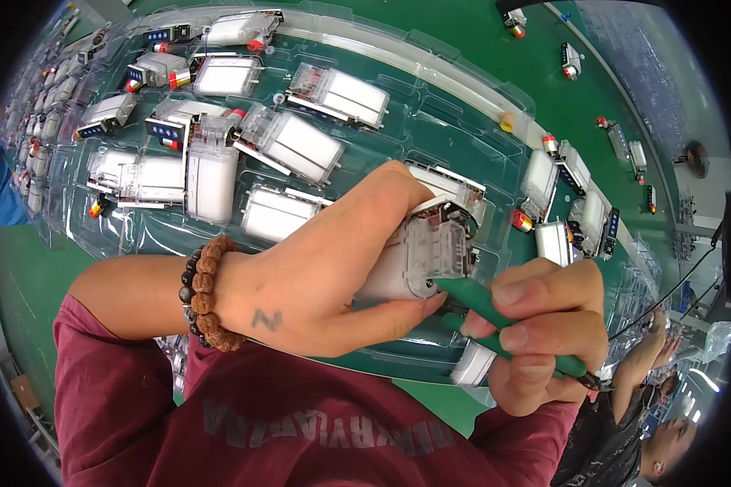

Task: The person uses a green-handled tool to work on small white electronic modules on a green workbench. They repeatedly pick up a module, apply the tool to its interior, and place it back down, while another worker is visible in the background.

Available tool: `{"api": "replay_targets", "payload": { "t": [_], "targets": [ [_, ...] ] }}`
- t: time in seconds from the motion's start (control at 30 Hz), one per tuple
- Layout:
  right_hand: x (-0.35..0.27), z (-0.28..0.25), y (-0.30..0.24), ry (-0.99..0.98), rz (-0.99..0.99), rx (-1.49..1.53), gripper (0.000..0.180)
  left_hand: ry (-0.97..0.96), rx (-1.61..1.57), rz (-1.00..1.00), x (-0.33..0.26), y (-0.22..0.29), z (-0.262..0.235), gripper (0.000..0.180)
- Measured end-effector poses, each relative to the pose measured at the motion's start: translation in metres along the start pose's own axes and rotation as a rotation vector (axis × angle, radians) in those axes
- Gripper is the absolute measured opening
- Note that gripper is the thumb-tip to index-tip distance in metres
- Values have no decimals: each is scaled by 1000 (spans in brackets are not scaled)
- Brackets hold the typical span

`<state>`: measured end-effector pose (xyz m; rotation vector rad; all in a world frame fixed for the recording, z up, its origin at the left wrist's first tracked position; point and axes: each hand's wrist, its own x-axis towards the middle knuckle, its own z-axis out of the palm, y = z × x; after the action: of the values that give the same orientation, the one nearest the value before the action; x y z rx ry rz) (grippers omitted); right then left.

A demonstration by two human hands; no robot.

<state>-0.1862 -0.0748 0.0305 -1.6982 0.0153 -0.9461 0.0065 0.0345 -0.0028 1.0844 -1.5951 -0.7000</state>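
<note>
My left hand (309,284), with a beaded bracelet at its wrist, is closed round a white battery-like unit (388,274) with a clear plastic end housing (440,245). Small electronic parts show at the housing's far side. In my right hand (554,321) is a pair of green-handled pliers (481,300), the dark metal jaws pointing away to the lower right. One handle end meets the housing beside a small round metal spot; whether it presses there I cannot tell. Below my left hand is a clear plastic tray (430,130) with several similar white units (300,146).
More units with red-and-gold cylinders (521,220) lie to the right, others on the green surface (463,36) beyond. Stacked trays of units (45,122) stand at far left, near a blue cover (0,187). A person in a dark shirt (601,446) is at the lower right.
</note>
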Motion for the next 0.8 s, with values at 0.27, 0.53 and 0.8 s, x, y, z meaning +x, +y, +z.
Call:
{"api": "replay_targets", "payload": {
  "t": [0.27, 0.53, 0.8],
  "targets": [
    [-1, -1, -5, -35, 60, 14, 15, 15, 10, -17, 0, 2, 3, 64],
    [0, -1, -4, -111, 28, -27, 24, 35, 60, -31, -3, -1, 5, 66],
    [-1, 2, 0, -97, 58, -45, 27, -55, 221, -161, -4, 5, 0, 66]
  ]
}}
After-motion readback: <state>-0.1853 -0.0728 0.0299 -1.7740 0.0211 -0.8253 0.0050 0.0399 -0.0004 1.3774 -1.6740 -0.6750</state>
